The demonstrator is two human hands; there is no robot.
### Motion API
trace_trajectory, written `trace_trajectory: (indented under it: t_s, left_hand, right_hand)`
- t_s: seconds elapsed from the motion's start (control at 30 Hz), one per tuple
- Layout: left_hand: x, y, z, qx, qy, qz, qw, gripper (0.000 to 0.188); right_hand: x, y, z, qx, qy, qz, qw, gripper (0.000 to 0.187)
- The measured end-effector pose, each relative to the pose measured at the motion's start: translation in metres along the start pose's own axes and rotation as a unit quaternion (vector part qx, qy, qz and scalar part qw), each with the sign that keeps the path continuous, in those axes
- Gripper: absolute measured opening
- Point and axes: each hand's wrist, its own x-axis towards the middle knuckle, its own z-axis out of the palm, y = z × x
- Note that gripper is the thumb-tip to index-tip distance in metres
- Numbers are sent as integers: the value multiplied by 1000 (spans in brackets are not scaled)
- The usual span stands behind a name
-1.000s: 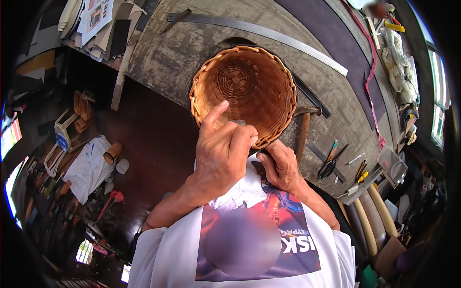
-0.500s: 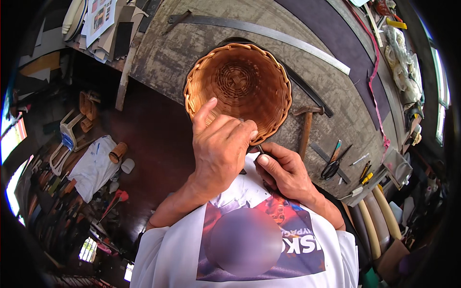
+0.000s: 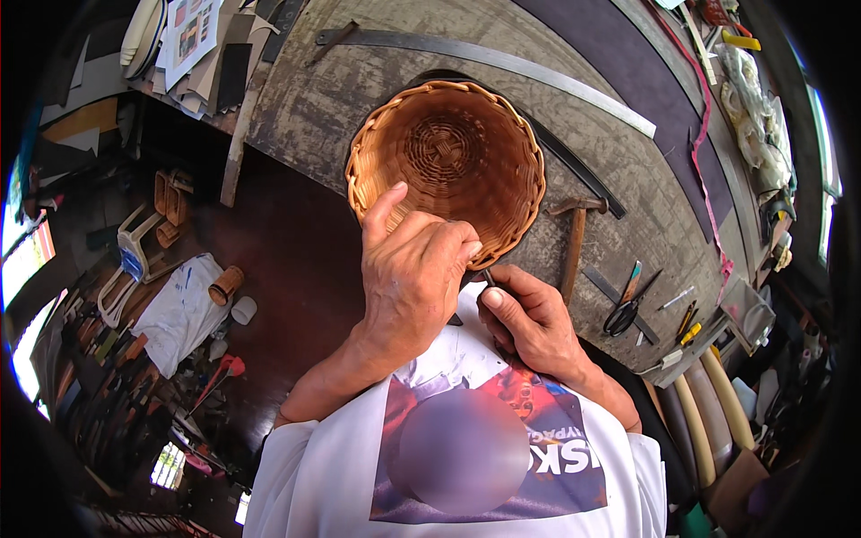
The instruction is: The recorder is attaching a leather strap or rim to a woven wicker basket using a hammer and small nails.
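A round brown wicker basket (image 3: 484, 179) lies tilted at the bench's near edge, its open mouth toward me and its woven base showing inside. My left hand (image 3: 408, 273) is closed over the near rim, index finger raised along the inner side and thumb on the rim's edge. Just right of it, below the rim, my right hand (image 3: 534, 318) is closed around a small dark-handled tool with a thin metal shank (image 3: 487, 277). That shank reaches up to the basket's near rim; its tip is hidden.
On the worn bench (image 3: 296, 99) lie a long metal ruler (image 3: 502, 61), a hammer (image 3: 574, 247), scissors (image 3: 621, 316) and a black strap (image 3: 574, 170). A dark sheet (image 3: 650, 99) with a pink tape (image 3: 698, 152) runs along the right. Left are a white chair (image 3: 130, 260) and leather scraps.
The whole picture has shifted slightly. My hands, the basket and the tool hold almost the same position against each other.
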Motion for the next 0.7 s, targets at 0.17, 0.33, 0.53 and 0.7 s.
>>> trace_trajectory:
  t_s: [0.17,0.33,0.53,0.7]
  left_hand:
    - [0,-1,1,2,1,1,1000,4]
    - [0,-1,0,2,-2,4,1000,4]
    - [1,0,2,5,6,5,1000,5]
    - [1,0,1,7,6,7,1000,6]
  right_hand:
    - [0,1,2,13,9,-6,1000,29]
    - [0,1,1,6,12,-8,1000,28]
    - [0,2,1,1,15,-10,1000,28]
    - [0,4,1,5,21,-6,1000,29]
